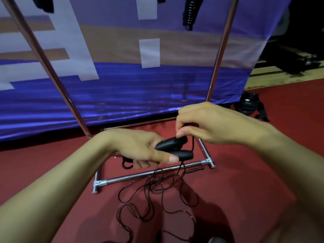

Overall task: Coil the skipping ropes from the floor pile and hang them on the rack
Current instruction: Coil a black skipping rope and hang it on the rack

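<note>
- My left hand (140, 148) reaches in from the lower left and grips two black skipping-rope handles (173, 149), which lie side by side, one above the other.
- My left fingers curl under the handles and my left thumb presses along the lower one, its nail facing up.
- My right hand (201, 123) comes in from the right, just above the left hand, with its fingers bent down.
- My right thumb and fingertips pinch the far end of the upper handle, where the cord leaves it.
- The thin dark cord (157, 190) drops from the handles and lies in loose, tangled loops on the red floor (254, 172) below my hands, trailing toward the bottom edge of the view.
- A small black loop (127, 163) shows just under my left hand; I cannot tell whether it belongs to this rope.
- The metal rack (149, 174) stands right in front of me: its shiny base bar crosses the floor just beyond the cord pile, and two slanted poles rise to the top of the view.
- A black ridged handle (190, 13) hangs near the top, right of centre, between the poles.
- Behind the rack hangs a blue, white and tan banner (122, 85).
- A black object with straps (249, 106) sits on the floor at the banner's right edge, beyond my right hand.
</note>
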Action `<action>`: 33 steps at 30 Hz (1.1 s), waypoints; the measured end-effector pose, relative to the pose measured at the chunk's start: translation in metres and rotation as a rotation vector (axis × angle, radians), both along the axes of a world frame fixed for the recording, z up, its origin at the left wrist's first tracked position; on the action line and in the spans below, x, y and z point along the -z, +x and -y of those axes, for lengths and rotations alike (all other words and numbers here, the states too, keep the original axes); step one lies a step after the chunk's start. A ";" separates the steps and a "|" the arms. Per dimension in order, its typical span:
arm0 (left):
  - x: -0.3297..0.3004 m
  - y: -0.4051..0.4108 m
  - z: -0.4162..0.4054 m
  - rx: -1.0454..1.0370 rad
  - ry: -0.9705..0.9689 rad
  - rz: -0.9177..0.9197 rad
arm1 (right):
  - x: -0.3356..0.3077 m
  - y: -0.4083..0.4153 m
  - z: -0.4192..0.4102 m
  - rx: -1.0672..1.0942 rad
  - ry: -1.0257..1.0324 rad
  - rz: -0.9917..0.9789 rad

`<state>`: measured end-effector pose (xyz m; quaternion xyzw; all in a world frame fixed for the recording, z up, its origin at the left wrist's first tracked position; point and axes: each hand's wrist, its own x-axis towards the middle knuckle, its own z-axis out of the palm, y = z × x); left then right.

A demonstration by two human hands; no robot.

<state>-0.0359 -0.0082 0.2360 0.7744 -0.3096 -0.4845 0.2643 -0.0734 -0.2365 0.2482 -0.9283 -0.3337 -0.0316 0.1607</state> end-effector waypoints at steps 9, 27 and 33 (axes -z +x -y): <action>-0.018 -0.015 -0.005 -0.132 -0.317 0.092 | 0.026 0.007 -0.004 0.137 0.466 -0.399; 0.011 0.019 -0.020 -0.404 -0.176 0.640 | 0.030 -0.019 -0.036 0.357 0.035 -0.127; 0.020 0.018 -0.011 -0.387 -0.109 0.625 | 0.024 -0.024 -0.041 0.364 -0.126 -0.060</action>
